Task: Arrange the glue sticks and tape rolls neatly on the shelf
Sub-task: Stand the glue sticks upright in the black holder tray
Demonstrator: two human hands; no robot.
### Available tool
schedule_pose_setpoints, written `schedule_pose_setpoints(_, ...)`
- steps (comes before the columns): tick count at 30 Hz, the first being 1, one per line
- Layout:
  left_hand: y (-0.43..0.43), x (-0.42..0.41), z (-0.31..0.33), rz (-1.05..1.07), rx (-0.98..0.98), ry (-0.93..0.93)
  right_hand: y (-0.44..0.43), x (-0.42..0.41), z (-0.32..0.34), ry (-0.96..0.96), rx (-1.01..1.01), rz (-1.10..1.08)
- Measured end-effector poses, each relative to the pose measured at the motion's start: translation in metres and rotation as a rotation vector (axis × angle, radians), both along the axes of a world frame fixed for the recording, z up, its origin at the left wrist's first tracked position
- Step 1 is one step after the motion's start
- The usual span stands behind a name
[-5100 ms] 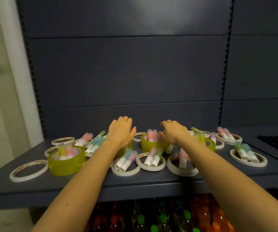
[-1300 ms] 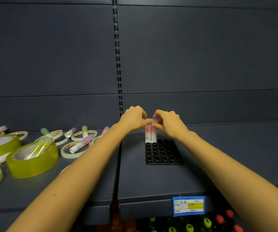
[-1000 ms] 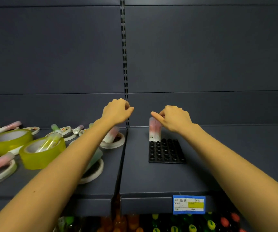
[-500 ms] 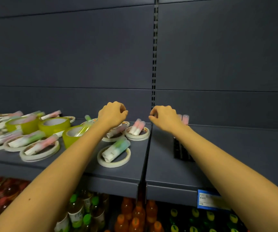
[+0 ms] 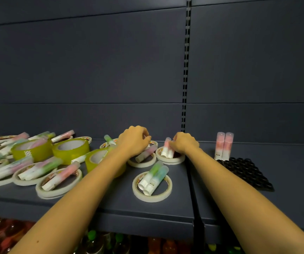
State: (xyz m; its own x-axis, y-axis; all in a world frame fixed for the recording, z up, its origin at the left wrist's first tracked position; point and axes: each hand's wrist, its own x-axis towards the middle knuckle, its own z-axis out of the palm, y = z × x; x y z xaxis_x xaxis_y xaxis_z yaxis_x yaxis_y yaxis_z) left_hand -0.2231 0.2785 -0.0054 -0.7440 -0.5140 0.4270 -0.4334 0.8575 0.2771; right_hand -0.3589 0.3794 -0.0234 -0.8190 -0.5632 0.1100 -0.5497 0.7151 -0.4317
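In right hand (image 5: 185,143), pink glue stick (image 5: 166,147) steeply tilted, cap up

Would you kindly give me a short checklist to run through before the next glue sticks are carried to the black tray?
1. Right grip curled round the pink glue sticks in the white tape roll: ok.
2. Left grip holding anything: cannot tell, fingertips hidden.
3. Black tray has free sockets: ok.
4. Two placed sticks stand upright at its far left corner: ok.
5. Remaining sticks sorted: not ok, many lie across rolls.
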Motion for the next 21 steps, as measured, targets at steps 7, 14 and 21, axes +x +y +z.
schedule_pose_setpoints(7, -0.004, -0.029, -0.001, -0.071, -0.018, -0.020, 0.008, -0.004, 0.020, -0.074, -0.318, -0.014)
schedule_pose_setpoints(14, 0.006, -0.072, -0.008, -0.092, -0.035, -0.182, 0.045, 0.010, 0.054, 0.172, -0.521, 0.004)
schedule_pose_setpoints(21, 0.011, -0.092, -0.013, -0.228, 0.186, -0.196, 0.070, 0.018, 0.062, 0.247, -0.564, -0.030)
